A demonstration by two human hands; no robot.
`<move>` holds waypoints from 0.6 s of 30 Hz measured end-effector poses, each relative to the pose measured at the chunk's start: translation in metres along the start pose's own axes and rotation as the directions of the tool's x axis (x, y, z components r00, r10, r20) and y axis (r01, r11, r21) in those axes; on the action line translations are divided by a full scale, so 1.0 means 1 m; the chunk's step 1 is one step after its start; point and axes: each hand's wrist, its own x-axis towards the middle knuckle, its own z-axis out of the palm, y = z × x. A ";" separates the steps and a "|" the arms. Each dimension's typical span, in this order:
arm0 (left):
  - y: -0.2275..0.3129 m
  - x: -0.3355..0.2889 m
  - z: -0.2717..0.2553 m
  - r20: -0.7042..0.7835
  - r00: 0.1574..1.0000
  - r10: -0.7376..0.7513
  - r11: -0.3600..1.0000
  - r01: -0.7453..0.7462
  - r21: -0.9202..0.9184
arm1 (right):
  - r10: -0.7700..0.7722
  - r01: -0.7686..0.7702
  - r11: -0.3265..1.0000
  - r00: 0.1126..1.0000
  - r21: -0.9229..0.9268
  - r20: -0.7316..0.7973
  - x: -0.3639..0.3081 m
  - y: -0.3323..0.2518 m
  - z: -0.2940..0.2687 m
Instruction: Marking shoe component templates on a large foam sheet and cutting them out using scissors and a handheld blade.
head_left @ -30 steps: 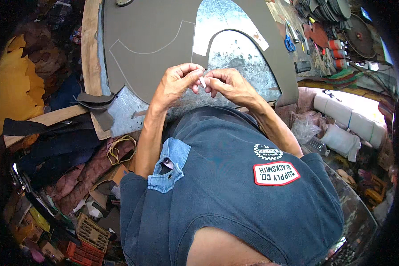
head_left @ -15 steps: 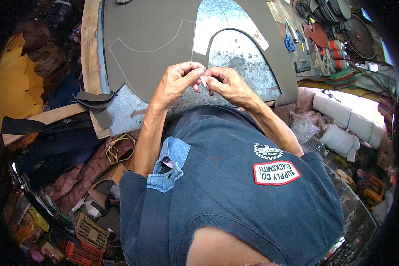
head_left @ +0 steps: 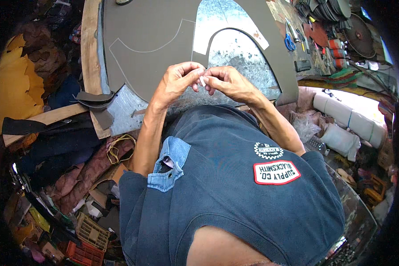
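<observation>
My left hand (head_left: 178,83) and my right hand (head_left: 229,84) meet above the near part of the worktable, thumbs and fingers pinched together. Between their fingertips is a short, thin white stick (head_left: 202,81); its exact kind is too small to make out. Both hands grip it, partly hiding it. Beneath and beyond them lies a dark grey-brown sheet (head_left: 150,26) with pale curved outlines drawn on it. Large curved openings in the sheet show the spotted metal surface (head_left: 241,53) under it.
Blue-handled scissors (head_left: 290,42) lie among hand tools on a wooden bench at the far right. Dark offcuts (head_left: 95,98) rest on the table's left corner. White wrapped rolls (head_left: 350,117) stand to the right. Plastic crates (head_left: 92,230) and cloth crowd the lower left.
Both hands stay pinched together in nearly the same place. The right hand and forearm shift slightly, and the white stick tilts a little between the fingertips.
</observation>
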 end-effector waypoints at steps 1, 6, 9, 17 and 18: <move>0.000 0.000 0.001 -0.007 1.000 0.010 1.000 -0.010 -0.016 | -0.018 0.018 1.000 1.000 0.026 -0.012 0.000 -0.001 0.001; -0.003 -0.001 0.001 -0.032 0.999 0.020 0.999 -0.022 -0.044 | -0.049 0.052 0.997 0.997 0.065 -0.057 0.001 0.012 0.006; -0.005 -0.001 -0.001 -0.038 0.999 -0.006 1.000 0.005 -0.017 | -0.005 0.010 0.996 0.998 0.092 -0.056 0.001 0.012 0.004; -0.003 0.000 -0.003 0.016 0.999 -0.027 0.997 0.026 0.067 | 0.005 -0.005 1.000 1.000 -0.029 0.020 0.002 0.008 -0.005; -0.003 -0.001 -0.003 0.015 1.000 -0.027 0.997 0.026 0.067 | 0.007 -0.006 0.999 1.000 -0.032 0.025 0.002 0.009 -0.005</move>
